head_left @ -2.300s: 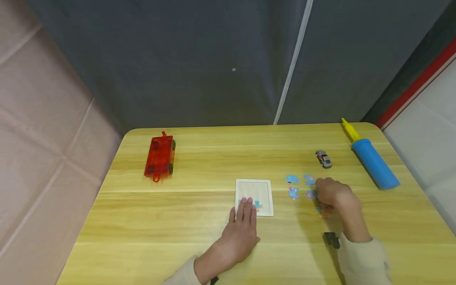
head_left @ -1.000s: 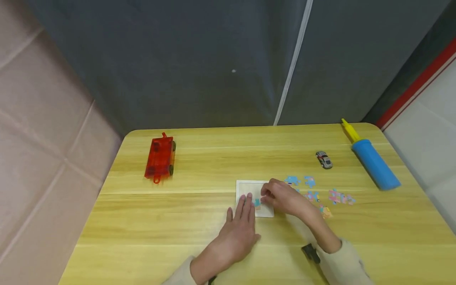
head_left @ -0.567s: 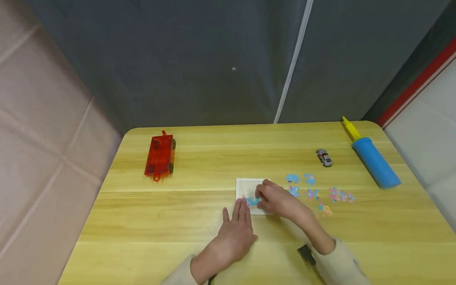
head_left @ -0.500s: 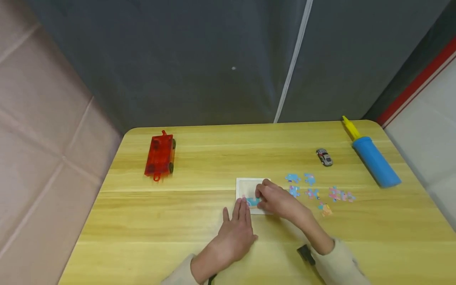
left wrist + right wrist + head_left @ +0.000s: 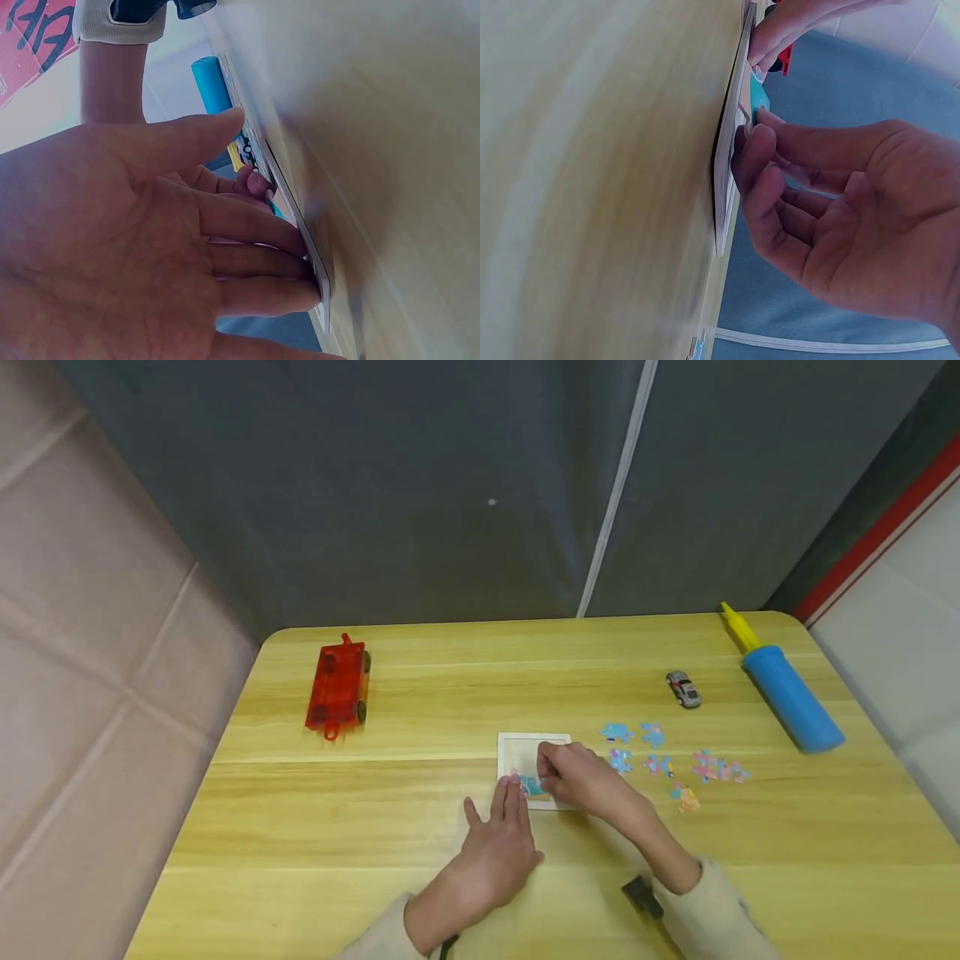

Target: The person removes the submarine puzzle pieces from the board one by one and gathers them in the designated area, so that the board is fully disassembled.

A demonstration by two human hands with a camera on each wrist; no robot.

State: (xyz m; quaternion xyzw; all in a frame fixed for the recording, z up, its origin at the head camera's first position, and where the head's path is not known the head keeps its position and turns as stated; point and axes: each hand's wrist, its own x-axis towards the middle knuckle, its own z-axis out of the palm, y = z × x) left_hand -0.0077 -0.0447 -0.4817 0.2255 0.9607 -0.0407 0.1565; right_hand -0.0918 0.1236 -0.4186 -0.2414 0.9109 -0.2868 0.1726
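A white-rimmed puzzle tray (image 5: 513, 737) lies on the wooden table, with teal puzzle pieces (image 5: 529, 785) along its near side. My left hand (image 5: 498, 860) rests its straight fingertips on the tray's near left part, covering some of those pieces. At the tray's right side, my right hand (image 5: 588, 781) curls its thumb and index finger together. In the right wrist view these pinch a puzzle piece (image 5: 746, 124), mostly hidden by the fingers, close over the tray. Several loose blue and pink puzzle pieces (image 5: 620, 761) lie right of the tray.
A red see-through toy cart (image 5: 336, 687) stands at the back left. A small silver toy car (image 5: 683, 689) sits behind the loose pieces. Towards the right edge lies a blue hand pump (image 5: 793, 700) with a yellow nozzle. A dark curtain (image 5: 420, 493) hangs behind the table.
My right hand has come left from the loose pieces to the tray, bringing a puzzle piece. My left fingers have slid slightly left, showing more of the teal pieces.
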